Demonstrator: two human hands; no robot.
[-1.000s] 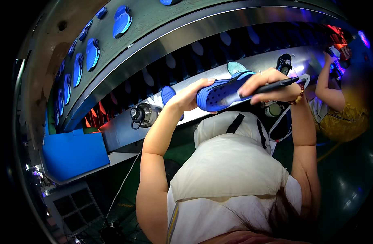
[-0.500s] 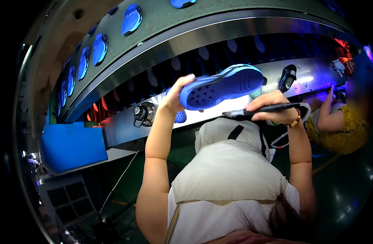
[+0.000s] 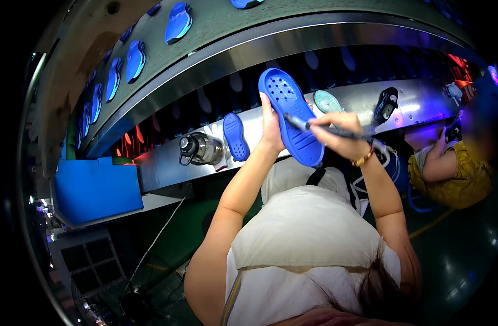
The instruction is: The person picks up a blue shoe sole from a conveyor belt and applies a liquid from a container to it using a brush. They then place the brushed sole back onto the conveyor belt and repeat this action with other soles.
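Gripping blue sole [image 3: 292, 117] above ledge [image 3: 167, 168]

The person wears a pale, off-white apron [image 3: 309, 239] over the front of the body, its bib rising to the chest, with a dark strap [image 3: 316, 175] running up from the top edge. Both forearms are bare, with no sleeves showing. A thin gold-coloured bracelet [image 3: 363, 159] circles the right wrist. A narrow yellowish strip [image 3: 232, 296] runs down the apron's lower left side.

1 head fisheye view, looking down, close on raised forearms.
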